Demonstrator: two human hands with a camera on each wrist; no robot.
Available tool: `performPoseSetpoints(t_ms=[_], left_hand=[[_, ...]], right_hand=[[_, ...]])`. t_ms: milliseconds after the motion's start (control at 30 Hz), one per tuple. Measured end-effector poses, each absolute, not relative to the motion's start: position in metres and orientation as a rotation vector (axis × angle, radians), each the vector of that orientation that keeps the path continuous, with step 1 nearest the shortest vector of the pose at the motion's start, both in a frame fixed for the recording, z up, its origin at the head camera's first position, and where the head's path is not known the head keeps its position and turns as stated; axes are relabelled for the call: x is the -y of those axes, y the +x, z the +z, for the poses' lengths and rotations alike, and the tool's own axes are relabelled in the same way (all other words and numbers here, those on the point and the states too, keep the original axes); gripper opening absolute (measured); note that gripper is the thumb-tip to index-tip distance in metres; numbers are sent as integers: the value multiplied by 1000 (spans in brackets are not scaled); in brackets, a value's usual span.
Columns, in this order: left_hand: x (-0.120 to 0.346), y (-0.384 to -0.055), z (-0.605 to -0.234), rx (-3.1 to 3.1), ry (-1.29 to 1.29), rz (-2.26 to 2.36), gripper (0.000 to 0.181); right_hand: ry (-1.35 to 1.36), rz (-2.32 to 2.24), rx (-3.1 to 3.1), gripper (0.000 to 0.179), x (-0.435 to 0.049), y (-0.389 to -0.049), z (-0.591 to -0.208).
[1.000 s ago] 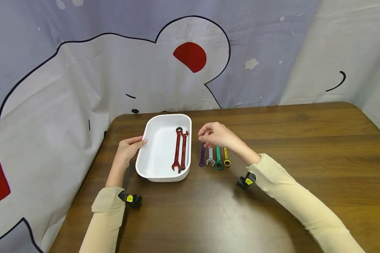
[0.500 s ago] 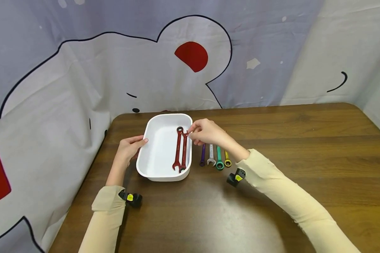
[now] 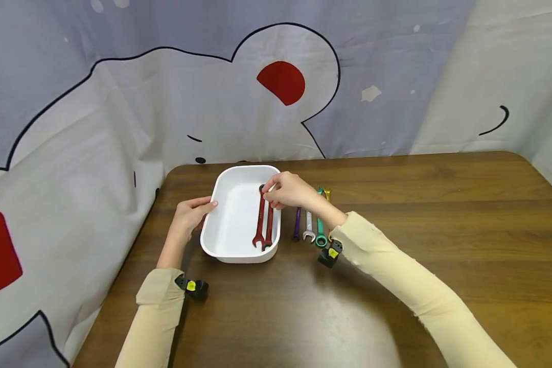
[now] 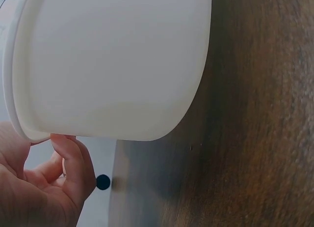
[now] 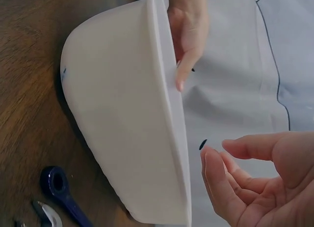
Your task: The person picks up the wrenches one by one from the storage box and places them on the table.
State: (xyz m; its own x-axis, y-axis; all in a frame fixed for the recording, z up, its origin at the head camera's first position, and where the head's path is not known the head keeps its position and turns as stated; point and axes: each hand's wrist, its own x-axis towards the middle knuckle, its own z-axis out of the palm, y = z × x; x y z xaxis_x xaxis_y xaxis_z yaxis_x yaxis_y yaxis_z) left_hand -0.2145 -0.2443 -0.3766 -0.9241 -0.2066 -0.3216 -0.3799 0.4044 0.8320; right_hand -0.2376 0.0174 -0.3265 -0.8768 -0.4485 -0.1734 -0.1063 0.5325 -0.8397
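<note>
My left hand grips the left rim of a white plastic basin, thumb on top and fingers bent under the lip, as the left wrist view shows. Inside the basin, along its right side, lie two red combination wrenches, the left one nearly whole in view and the right one partly covered by my hand. My right hand hovers over the basin's right rim and the wrenches' upper ends. In the right wrist view its thumb and fingertips stand apart with nothing between them.
Right of the basin, a purple wrench, a silver wrench, a green wrench and a yellow wrench lie side by side on the wooden table, partly under my right forearm. A printed cloth hangs behind.
My right hand has moved left from above the coloured wrenches to over the basin's right rim. My left hand keeps its hold on the basin.
</note>
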Motion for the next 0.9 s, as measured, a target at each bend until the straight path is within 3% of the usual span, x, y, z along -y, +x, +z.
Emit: performPoseSetpoints(t_ms=[900], left_hand=[[249, -217, -374, -2418, -560, 1550, 54]], right_hand=[[-374, -1056, -2556, 20, 23, -258, -343]])
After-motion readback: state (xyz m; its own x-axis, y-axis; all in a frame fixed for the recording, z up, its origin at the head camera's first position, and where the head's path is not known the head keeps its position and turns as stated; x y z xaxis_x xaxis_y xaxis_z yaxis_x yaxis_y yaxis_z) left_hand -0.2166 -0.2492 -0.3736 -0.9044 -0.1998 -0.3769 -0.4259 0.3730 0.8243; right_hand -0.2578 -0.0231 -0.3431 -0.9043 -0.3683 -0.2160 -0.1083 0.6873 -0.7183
